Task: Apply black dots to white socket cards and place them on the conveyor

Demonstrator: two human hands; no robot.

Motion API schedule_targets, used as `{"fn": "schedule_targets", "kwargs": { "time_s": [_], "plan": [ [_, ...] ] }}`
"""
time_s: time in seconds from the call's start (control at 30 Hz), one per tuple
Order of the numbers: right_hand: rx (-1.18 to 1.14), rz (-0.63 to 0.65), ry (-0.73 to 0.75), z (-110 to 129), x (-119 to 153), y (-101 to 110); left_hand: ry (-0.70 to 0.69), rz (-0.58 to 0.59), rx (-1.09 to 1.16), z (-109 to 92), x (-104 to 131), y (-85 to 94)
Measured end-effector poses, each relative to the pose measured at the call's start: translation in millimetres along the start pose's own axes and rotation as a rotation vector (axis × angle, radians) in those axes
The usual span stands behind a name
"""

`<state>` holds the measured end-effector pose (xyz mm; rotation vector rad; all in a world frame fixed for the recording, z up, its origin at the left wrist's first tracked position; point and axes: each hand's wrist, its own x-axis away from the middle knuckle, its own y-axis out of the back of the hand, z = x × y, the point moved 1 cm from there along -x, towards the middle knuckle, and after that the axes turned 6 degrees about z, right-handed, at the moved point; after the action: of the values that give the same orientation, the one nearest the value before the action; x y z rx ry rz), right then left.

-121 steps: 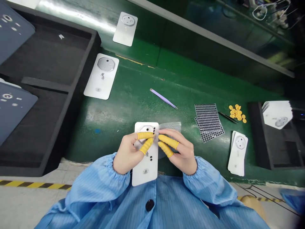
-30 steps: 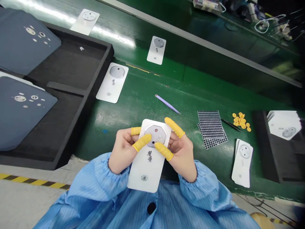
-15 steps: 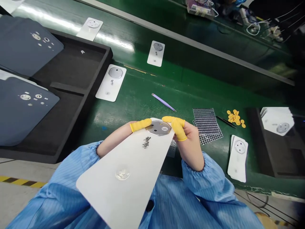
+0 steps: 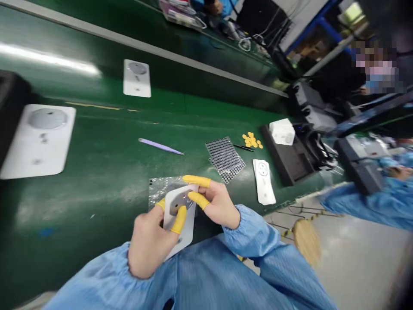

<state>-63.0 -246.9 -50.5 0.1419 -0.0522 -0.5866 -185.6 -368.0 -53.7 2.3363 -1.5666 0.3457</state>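
The white panel (image 4: pixel 187 232) is held at the lower centre of the frame, in front of the blue coat (image 4: pixel 206 267). Its upper part is clamped between the thumb and a finger of the left hand (image 4: pixel 150 243), the thumb pressed over the grey octagon (image 4: pixel 177 199); the upper right corner is taken between the thumb and a finger of the right hand (image 4: pixel 221 204). By this two-sided hold the panel is probably kept steady and tilted, with most of its face left uncovered. The purple tweezers (image 4: pixel 161 147), at the centre, and the dotted sheets (image 4: pixel 226 158), right of centre, are laid near the hands, presumably for easy reach. The octagon end is pointed up the frame, away from the coat, and the plain end down towards it. The long axis is run from upper right to lower left; its exact slope cannot be told.
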Motion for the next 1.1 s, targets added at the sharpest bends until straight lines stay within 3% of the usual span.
{"fn": "schedule_targets", "kwargs": {
  "time_s": [0.1, 0.17, 0.23, 0.3, 0.37, 0.43, 0.5, 0.67, 0.73, 0.8, 0.93, 1.1],
  "plan": [
    [0.213, -0.228, -0.033, -17.1, 24.8, 83.5, -0.206, 0.000, -0.045, 6.9, 2.1, -11.7],
    [0.581, -0.423, -0.170, -21.5, 45.2, 151.5, -0.249, -0.054, 0.008, 4.6, 4.6, -3.8],
    [0.693, -0.471, -0.231, -23.0, 58.8, 208.0, -0.233, -0.174, 0.048, 1.3, 7.4, 9.7],
    [0.778, -0.476, -0.255, -24.9, 58.3, 242.6, -0.202, -0.275, 0.081, -0.2, 9.1, 20.7],
    [0.865, -0.492, -0.247, -28.0, 39.7, 253.5, -0.198, -0.337, 0.127, 0.8, 7.1, 26.6],
    [0.932, -0.491, -0.224, -31.0, 1.4, 242.6, -0.200, -0.374, 0.167, 3.3, 1.0, 29.7],
    [0.963, -0.422, -0.208, -32.3, -55.2, 212.1, -0.210, -0.383, 0.174, 5.8, -6.9, 32.1],
    [0.985, -0.170, -0.224, -25.6, -222.3, 84.5, -0.193, -0.382, 0.202, 9.8, -17.9, 35.6],
    [0.992, -0.168, -0.261, -19.4, -271.1, 37.9, -0.173, -0.386, 0.229, 12.9, -16.7, 36.3],
    [0.987, -0.190, -0.299, -12.7, -302.4, 4.8, -0.145, -0.404, 0.252, 17.9, -13.2, 38.0],
    [0.973, -0.245, -0.399, -4.3, -332.4, -23.3, -0.078, -0.434, 0.321, 31.7, -9.6, 44.2],
    [0.921, -0.284, -0.429, 4.0, -351.3, -10.6, -0.047, -0.431, 0.372, 45.7, -21.4, 47.9]
  ]
}}
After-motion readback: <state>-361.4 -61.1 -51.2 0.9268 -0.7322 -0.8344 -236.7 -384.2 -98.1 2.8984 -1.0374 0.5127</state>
